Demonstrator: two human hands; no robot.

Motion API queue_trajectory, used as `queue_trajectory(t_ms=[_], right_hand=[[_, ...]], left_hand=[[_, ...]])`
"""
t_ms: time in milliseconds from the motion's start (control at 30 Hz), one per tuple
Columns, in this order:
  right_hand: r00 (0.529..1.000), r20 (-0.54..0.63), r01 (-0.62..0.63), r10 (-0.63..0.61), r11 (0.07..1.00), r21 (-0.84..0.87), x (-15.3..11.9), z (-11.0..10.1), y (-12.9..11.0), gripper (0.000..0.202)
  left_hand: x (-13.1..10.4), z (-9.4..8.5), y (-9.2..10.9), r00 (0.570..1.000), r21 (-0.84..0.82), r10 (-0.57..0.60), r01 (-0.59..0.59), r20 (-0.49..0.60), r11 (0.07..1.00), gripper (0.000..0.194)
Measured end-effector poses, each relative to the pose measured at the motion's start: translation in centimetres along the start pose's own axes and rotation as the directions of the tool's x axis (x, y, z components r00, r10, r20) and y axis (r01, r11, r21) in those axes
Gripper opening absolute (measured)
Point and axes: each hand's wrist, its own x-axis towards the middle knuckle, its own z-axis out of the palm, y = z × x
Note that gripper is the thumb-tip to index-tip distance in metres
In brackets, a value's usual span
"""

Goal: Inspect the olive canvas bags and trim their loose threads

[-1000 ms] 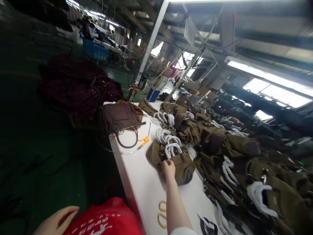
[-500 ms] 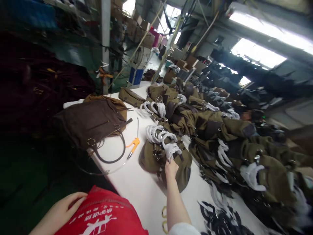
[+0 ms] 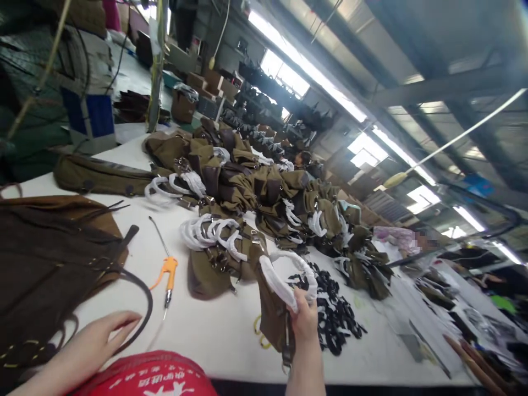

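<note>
My right hand [image 3: 304, 322] grips the white-wrapped handle [image 3: 284, 278] of an olive canvas bag [image 3: 274, 313], lifted off the white table [image 3: 214, 330] so that the bag hangs below the hand. My left hand [image 3: 93, 344] rests at the near table edge with fingers spread, holding nothing, beside the dark strap of a brown bag [image 3: 49, 258]. More olive bags with white-wrapped handles [image 3: 214, 236] lie just behind the lifted one.
An orange-handled air tool [image 3: 167, 272] lies between the brown bag and the olive bags. A long pile of olive bags [image 3: 264, 192] runs across the table. Black straps [image 3: 334, 313] lie heaped at right. Yellow rings [image 3: 258, 330] sit near the front edge.
My right hand has taken hold of a bag's white-wrapped handle and lifted the bag toward me. The view has swung right. My left hand has moved onto the table edge.
</note>
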Motion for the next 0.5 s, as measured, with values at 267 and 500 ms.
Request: queue_trajectory(t_ms=[267,500], right_hand=[[0.676,0.728,0.157,-0.111,0.988,0.005,-8.2,9.1,-4.8,0.037],[0.27,0.953,0.154,0.135,0.971,-0.181,-9.1,14.7,-7.9,0.046]], left_hand=[[6.4,-12.6,12.5,0.843,0.231,0.537,-0.518,-0.024,0.824,0.056],[5.9,-14.0,14.5,0.561,-0.085,0.428,-0.534,0.708,0.841,0.039]])
